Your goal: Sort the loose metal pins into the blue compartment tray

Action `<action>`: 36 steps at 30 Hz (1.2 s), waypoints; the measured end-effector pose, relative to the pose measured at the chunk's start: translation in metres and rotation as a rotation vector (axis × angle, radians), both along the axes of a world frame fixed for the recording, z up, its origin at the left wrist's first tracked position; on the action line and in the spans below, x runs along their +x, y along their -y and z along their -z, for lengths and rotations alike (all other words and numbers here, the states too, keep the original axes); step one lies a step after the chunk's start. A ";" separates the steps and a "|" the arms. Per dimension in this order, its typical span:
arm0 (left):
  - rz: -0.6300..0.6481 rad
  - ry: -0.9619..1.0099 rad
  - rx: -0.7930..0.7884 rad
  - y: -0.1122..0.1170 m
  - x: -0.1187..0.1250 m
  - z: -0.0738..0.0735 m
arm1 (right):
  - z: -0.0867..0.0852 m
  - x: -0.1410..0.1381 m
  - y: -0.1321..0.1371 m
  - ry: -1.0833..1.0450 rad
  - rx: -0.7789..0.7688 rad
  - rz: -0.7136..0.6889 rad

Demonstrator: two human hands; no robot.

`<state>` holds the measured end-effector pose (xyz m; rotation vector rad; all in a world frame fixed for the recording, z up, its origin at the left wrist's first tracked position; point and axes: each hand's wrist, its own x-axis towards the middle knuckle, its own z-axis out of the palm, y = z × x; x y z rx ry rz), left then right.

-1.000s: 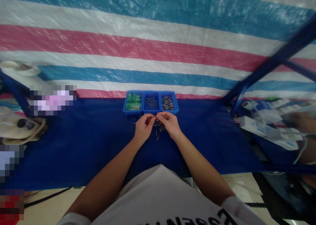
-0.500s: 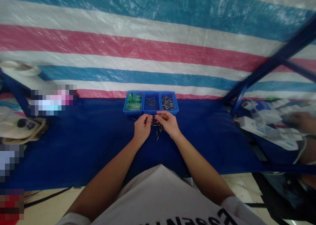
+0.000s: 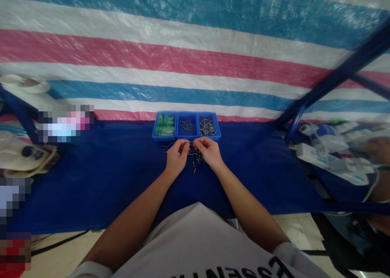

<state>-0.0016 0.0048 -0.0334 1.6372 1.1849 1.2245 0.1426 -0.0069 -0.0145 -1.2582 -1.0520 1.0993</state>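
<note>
Just in front of a row of blue bins, my left hand and my right hand are closed in facing pinches. A thin metal pin-like piece spans the gap between the fingertips of both; its exact kind is too small to tell. Under and between the hands lies a loose pile of slim metal pieces, partly covered by the fingers. The left bin contains green-tinted packets, the middle bin dark thin pins, and the right bin many silvery metal pieces.
A blue cloth covers the table. Striped sheeting hangs behind it. At right, a blue metal frame stands near white boxes and wrappings, with a person's blurred arm beyond. A beige container sits at far left.
My fingertips have shifted slightly, and my right fingers are drawn closer together around the thin piece. The thin piece now shows more clearly between both hands.
</note>
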 end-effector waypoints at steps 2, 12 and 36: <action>-0.015 0.021 -0.019 0.000 0.000 -0.002 | -0.001 0.000 0.000 0.009 -0.004 -0.002; -0.008 0.015 -0.026 0.000 0.000 -0.004 | -0.004 -0.003 0.001 0.033 -0.035 -0.014; -0.021 -0.046 -0.017 0.001 -0.001 -0.004 | -0.001 -0.001 0.002 0.068 0.027 0.032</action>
